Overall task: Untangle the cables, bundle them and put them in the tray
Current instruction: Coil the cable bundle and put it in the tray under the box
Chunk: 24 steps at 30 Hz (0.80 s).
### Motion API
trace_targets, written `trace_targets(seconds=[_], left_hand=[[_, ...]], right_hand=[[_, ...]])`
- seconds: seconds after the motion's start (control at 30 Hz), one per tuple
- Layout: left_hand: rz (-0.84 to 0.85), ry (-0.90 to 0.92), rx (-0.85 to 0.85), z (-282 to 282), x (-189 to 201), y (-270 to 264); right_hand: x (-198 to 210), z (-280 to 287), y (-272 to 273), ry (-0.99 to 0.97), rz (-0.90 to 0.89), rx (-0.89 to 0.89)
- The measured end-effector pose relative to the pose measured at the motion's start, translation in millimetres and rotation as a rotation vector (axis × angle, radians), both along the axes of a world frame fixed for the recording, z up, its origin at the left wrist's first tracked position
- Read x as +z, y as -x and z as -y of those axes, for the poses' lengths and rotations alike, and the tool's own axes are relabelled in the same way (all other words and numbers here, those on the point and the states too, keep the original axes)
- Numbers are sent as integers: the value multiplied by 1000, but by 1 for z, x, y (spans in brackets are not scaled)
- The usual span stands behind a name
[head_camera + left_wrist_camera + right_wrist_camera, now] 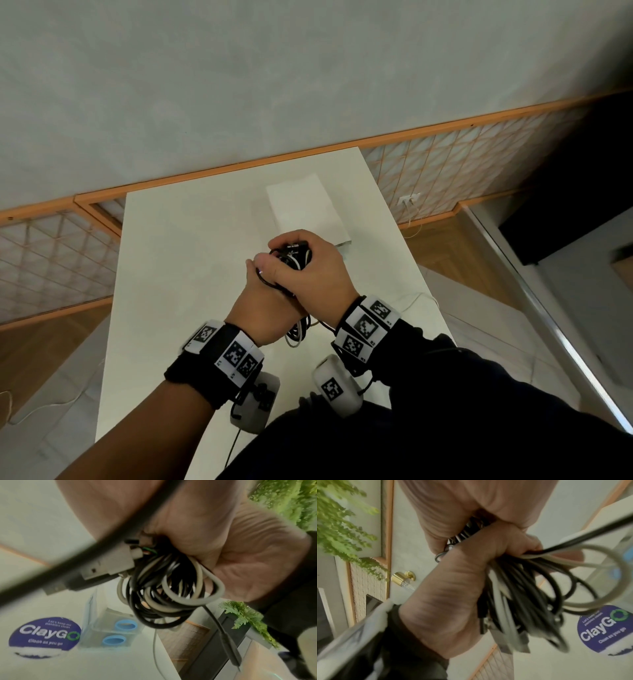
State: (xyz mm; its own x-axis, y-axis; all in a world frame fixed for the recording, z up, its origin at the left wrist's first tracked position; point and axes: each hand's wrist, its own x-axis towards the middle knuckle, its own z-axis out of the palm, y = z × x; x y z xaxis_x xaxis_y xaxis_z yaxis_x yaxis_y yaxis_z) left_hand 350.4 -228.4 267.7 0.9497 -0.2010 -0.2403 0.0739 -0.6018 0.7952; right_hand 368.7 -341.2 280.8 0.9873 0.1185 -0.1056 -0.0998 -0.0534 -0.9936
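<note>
The clear tray (109,632) is holding two blue rings (126,625). Both hands, left hand (263,305) and right hand (313,274), are clamping their curled fingers around a coiled bundle of black and white cables (171,595) above the table (191,246).

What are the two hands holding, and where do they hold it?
Both the left hand and the right hand grip one bundle of black and white cables around its upper part; the loops hang below.

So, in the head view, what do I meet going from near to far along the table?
The cable bundle, gripped by the left hand and the right hand together → the white tray → the far edge of the table → the orange rail → the grey wall.
</note>
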Motion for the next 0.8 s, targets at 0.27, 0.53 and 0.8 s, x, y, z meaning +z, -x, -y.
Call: trace_targets(seconds=[0.27, 0.53, 0.8], left_hand=[[-142, 226, 96, 7, 12, 3], [-63, 202, 86, 11, 15, -9], [-33, 133, 31, 15, 10, -11]], right_hand=[[10, 10, -15, 16, 28, 116], [7, 8, -14, 103, -26, 125], [12, 13, -23, -54, -61, 50]])
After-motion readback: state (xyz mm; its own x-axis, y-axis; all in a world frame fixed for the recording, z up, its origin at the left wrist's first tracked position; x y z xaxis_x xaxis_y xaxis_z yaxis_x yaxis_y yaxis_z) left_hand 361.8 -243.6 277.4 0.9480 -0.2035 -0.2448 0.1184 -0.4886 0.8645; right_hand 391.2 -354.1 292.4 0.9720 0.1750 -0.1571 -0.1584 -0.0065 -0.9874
